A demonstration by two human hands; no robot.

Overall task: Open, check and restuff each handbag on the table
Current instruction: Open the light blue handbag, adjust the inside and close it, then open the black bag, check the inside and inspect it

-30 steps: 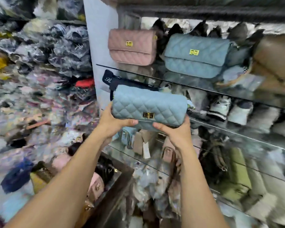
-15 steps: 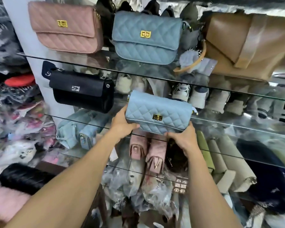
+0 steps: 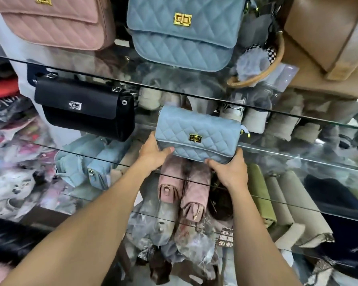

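Note:
A small light-blue quilted handbag (image 3: 196,132) with a gold turn-lock sits at the front edge of the middle glass shelf (image 3: 298,151). My left hand (image 3: 153,152) grips its lower left corner, thumb on the front. My right hand (image 3: 228,172) holds its bottom right edge from below, thumb curled up over the front. The flap is closed. Both forearms reach up from the bottom of the view.
A black flap bag (image 3: 85,108) stands left on the same shelf. On the upper glass shelf (image 3: 50,68) sit a pink quilted bag (image 3: 54,21), a larger blue quilted bag (image 3: 184,32) and a tan bag (image 3: 329,32). Pink (image 3: 182,186), blue and olive bags fill the lower shelves.
The blue bag has travelled from mid-air to the middle glass shelf, right of the black bag. The view has closed in on the shelves. Both hands keep their hold.

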